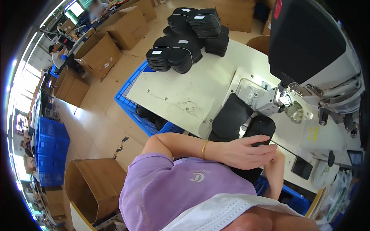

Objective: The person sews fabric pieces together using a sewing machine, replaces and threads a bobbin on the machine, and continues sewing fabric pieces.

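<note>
My left hand [246,152], with a gold bracelet on the wrist, reaches across my body. Its fingers are bent over the near end of a black rounded piece [260,127], apparently a padded fabric part, and close on it. My right hand [278,153] is beside it; its fingers are hidden behind the left hand. A larger black rounded piece [232,115] lies at the table edge, left of the held one. Just beyond the held piece is the white head of a sewing machine [268,102].
Several banded stacks of black pieces [180,57] with white labels stand on the white table [169,92]. A blue crate [133,82] sits under the table's left edge. A phone [301,168] lies at right. Cardboard boxes [102,181] stand around; people work far left.
</note>
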{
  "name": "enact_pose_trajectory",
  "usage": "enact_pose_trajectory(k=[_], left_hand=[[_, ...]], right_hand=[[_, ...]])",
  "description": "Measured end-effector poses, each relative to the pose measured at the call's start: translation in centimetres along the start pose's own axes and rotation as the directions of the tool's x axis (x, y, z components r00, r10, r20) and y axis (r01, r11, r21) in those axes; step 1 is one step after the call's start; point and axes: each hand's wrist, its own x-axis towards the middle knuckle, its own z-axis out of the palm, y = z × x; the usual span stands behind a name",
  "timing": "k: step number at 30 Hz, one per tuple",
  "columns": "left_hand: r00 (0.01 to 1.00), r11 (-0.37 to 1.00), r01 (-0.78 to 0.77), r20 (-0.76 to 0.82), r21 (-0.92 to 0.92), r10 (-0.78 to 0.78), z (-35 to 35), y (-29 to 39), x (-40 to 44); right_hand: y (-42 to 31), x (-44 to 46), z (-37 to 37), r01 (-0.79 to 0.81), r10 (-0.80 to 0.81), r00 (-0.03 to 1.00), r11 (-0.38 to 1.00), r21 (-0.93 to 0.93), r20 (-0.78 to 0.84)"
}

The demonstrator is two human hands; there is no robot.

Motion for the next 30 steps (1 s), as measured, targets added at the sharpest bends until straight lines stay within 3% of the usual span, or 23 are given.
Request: enact_pose_trajectory(k=[2,5,8,9,11,13,14,16,18,20,22,25,30], left_hand=[[0.993,0.999,0.016,0.121,-0.043,-0.011,0.5,0.3,0.2],[0.985,0.976,0.165,0.067,-0.142,-0.157,0.6,0.0,-0.4],[0.93,0.902,0.363,0.024,-0.235,-0.368,0.3,-0.2,-1.1],[0.898,0.859,0.423,0.007,-0.289,-0.44,0.1,-0.4,-1.1],[0.835,0.759,0.501,0.002,-0.416,-0.55,0.4,-0.6,-1.2],[0.847,0.776,0.504,0.04,-0.379,-0.53,0.0,-1.0,-1.4],[0.856,0.782,0.498,0.066,-0.375,-0.513,-0.3,-1.2,-1.5],[0.83,0.811,0.554,0.198,-0.188,-0.521,-1.6,-1.4,-3.4],[0.641,0.754,0.653,0.477,0.073,-0.602,-3.2,-1.4,-4.7],[0.555,0.71,0.7,0.566,0.079,-0.61,-2.3,-1.2,-6.5],[0.599,0.701,0.713,0.53,-0.012,-0.6,-1.1,-1.5,-7.2],[0.644,0.746,0.664,0.549,-0.055,-0.533,0.3,-1.6,-5.8],[0.636,0.708,0.7,0.527,-0.087,-0.564,0.0,-1.6,-5.3]], right_hand=[[-0.7,-0.4,0.1,0.079,-0.079,0.995,0.997,0.001,0.063],[-1.2,-0.4,-0.5,-0.097,0.082,0.984,0.991,0.089,0.159],[-2.0,-0.7,-0.3,-0.025,-0.004,0.999,0.765,0.643,0.044],[-1.3,-0.2,0.4,0.127,-0.101,0.992,0.671,0.73,-0.079],[-1.5,0.6,1.4,0.146,-0.114,0.989,0.708,0.691,-0.093],[-1.0,1.7,2.7,0.193,-0.158,0.981,0.687,0.7,-0.116],[-1.0,2.1,2.7,0.22,-0.176,0.975,0.72,0.658,-0.133],[-0.4,2.4,1.9,0.373,-0.241,0.924,0.738,0.563,-0.297],[-0.5,2.7,-0.5,0.527,-0.363,0.796,0.81,0.259,-0.484],[-0.7,2.8,-2.8,0.516,-0.436,0.731,0.856,0.008,-0.525],[-2.1,3.5,-4.4,0.542,-0.612,0.662,0.79,-0.288,-0.433],[-2.7,5.5,-5.0,0.609,-0.79,0.553,0.601,-0.518,-0.266],[-2.1,6.8,-5.6,0.629,-0.797,0.573,0.576,-0.522,-0.19]])
